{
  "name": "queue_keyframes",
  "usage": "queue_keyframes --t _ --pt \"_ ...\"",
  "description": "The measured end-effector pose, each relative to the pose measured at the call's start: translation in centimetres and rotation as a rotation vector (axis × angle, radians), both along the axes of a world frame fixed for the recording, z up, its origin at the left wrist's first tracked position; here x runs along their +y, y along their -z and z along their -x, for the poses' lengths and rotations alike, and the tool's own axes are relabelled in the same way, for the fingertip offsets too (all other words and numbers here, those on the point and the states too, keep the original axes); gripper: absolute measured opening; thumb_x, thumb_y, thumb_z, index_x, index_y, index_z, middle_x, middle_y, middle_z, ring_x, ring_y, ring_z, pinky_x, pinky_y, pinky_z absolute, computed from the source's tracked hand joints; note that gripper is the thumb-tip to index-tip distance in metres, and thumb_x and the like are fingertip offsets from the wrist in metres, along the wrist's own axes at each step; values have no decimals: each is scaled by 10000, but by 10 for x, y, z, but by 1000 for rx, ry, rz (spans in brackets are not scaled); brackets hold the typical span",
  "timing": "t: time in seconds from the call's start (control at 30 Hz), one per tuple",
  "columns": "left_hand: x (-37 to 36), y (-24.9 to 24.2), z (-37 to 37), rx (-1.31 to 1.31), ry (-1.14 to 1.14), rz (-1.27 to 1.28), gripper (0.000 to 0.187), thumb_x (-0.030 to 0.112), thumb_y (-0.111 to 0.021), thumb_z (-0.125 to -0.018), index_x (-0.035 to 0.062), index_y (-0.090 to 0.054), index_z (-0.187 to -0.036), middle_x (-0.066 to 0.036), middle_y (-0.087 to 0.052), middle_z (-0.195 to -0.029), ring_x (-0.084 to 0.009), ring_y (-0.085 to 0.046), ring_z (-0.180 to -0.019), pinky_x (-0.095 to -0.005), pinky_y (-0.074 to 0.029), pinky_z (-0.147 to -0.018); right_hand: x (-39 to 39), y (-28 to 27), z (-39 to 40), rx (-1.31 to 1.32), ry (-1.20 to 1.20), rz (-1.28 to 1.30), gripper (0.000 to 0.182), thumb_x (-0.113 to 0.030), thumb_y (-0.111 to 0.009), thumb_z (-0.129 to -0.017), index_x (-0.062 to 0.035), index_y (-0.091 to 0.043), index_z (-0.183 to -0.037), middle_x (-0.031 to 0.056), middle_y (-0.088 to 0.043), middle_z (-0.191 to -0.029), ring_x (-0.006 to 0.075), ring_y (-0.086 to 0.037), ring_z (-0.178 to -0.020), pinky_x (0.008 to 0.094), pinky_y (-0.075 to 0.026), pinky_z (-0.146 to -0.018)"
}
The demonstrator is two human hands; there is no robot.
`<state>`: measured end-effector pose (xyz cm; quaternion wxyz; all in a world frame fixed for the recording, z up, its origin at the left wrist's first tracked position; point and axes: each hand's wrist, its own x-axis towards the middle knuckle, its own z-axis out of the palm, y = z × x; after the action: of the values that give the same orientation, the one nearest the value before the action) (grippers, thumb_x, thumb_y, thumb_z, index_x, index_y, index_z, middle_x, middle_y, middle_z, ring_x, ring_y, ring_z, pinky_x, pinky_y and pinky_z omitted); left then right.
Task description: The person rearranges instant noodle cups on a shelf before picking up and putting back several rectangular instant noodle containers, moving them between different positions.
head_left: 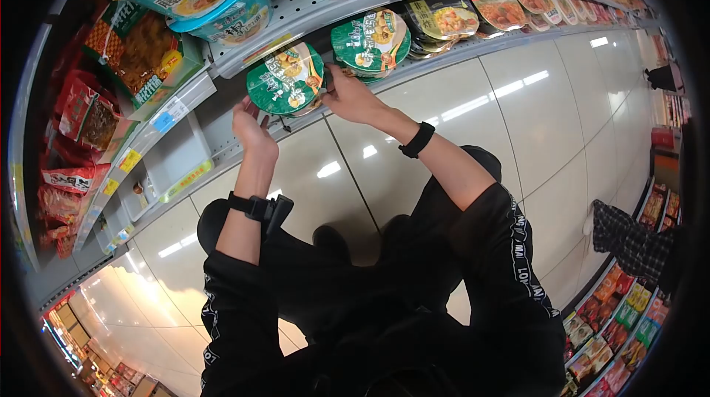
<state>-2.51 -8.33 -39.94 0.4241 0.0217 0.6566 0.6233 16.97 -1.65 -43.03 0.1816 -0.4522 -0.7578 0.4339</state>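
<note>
Between my two hands is a round noodle bowl with a green lid (285,78), at the edge of the low shelf. My left hand (254,129) holds its lower left side, with the fingertips partly hidden by the bowl. My right hand (350,96) grips its right side, fingers partly behind the rim. Just right of it, a second green-lidded bowl (370,42) stands on the same shelf, close to my right fingertips.
Blue noodle buckets (234,11) stand on the shelf above, whose metal edge (259,48) overhangs the bowls. Black-tray meals (442,15) line the low shelf to the right. Red packets (87,114) hang at left. A person's checked garment (629,238) shows at right.
</note>
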Motion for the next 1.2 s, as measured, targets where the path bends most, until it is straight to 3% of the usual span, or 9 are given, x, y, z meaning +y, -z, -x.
queue_keyframes --t 0.13,0.23,0.3,0.4,0.77,0.9,1.03,1.13,1.2 --pt "-38 2 -18 61 -98 -143 277 146 -441 -920 17 -487 -1161 -117 -555 -1101 -212 -520 -1063 -425 -412 -928 -4 -17 -19 -84 -62 68 478 -190 -582 -877 44 -452 -1274 217 -676 -972 352 -661 -862 395 -516 -765" --pt "-58 -11 -47 -217 46 -4 230 70 -467 -890 11 -500 -1111 -110 -567 -1012 -205 -552 -979 -404 -447 -861 -11 -27 -36 -49 -247 101 367 -266 -574 -865 40 -619 -1061 211 -674 -922 382 -652 -864 427 -510 -766" --pt "-63 -14 -66 -343 368 142 220 114 -537 -886 41 -525 -1094 -77 -578 -994 -197 -556 -967 -379 -441 -873 -13 -30 -45 -93 -461 168 357 -307 -561 -883 26 -672 -950 174 -690 -915 359 -657 -843 407 -510 -768" --pt "-52 -15 -78 -418 652 65 218 154 -551 -896 47 -536 -1085 -53 -590 -951 -175 -565 -933 -340 -451 -829 -14 -37 -56 -189 -544 214 380 -332 -563 -885 28 -678 -921 155 -696 -866 306 -661 -778 381 -512 -742" --pt "6 -20 -148 -313 818 18 214 223 -531 -930 44 -591 -1033 -33 -603 -907 -142 -582 -857 -302 -462 -766 33 -42 -139 -388 -520 256 482 -406 -548 -890 41 -698 -794 120 -685 -728 206 -648 -664 339 -514 -670" --pt "22 -18 -178 -285 870 40 229 234 -513 -940 44 -595 -1038 -29 -606 -901 -141 -586 -863 -304 -468 -776 58 -40 -180 -198 -348 414 481 -415 -536 -885 27 -717 -834 122 -713 -791 193 -689 -725 318 -532 -700" --pt "41 -43 -208 -217 942 17 245 243 -498 -952 37 -594 -1044 -36 -610 -907 -141 -587 -863 -306 -471 -780 71 -39 -214 -294 -171 486 460 -382 -544 -886 47 -709 -873 139 -710 -823 198 -693 -765 313 -535 -733" --pt "56 -75 -237 -217 960 75 253 251 -496 -956 35 -593 -1046 -39 -613 -915 -139 -588 -867 -305 -470 -788 76 -11 -233 -265 197 514 413 -333 -548 -867 52 -696 -887 185 -707 -887 268 -696 -839 356 -535 -779" --pt "68 -93 -255 -222 1029 45 251 250 -499 -955 36 -593 -1047 -40 -613 -917 -140 -589 -869 -304 -469 -793 80 12 -242 -448 474 15 375 -305 -560 -838 41 -686 -907 229 -687 -969 357 -667 -921 415 -525 -815"
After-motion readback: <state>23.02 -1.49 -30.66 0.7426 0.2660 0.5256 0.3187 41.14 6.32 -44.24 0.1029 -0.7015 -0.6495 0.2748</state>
